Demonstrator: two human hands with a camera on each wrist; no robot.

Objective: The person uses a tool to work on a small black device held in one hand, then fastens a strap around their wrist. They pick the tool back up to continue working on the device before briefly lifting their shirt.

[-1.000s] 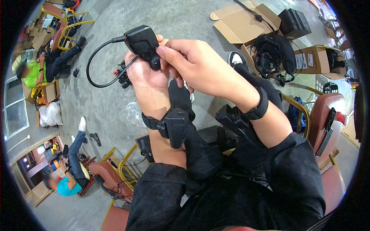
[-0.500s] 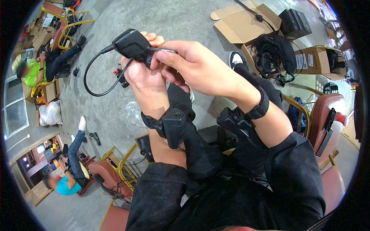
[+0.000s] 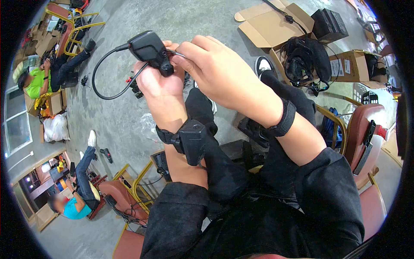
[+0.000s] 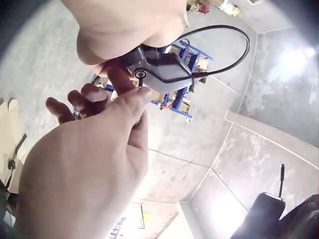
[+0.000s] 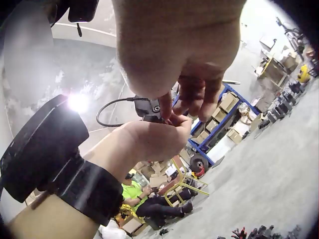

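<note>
My left hand [image 3: 160,88], palm up, holds a black plastic housing [image 3: 148,46] with a black cable [image 3: 97,71] looping from it. My right hand [image 3: 235,80] pinches a thin metal hex key [image 3: 176,53] between thumb and fingers. In the left wrist view the hex key [image 4: 141,81] meets a round screw head [image 4: 140,74] on the side of the housing [image 4: 167,72]. Most of the key is hidden by the right hand. The right wrist view shows the housing [image 5: 144,106] over the left hand [image 5: 152,139], with the right fingers close by.
Black devices are strapped to both wrists, including the left one [image 3: 189,140]. An opened cardboard box [image 3: 276,26], a black bag [image 3: 307,62] and another carton [image 3: 351,67] are on the floor at right. Chairs [image 3: 123,198] flank me. Two seated people are at left.
The housing has shifted slightly left and tilted. The hex key came into view at its side half a second ago. My right hand has since turned, its knuckles rising higher.
</note>
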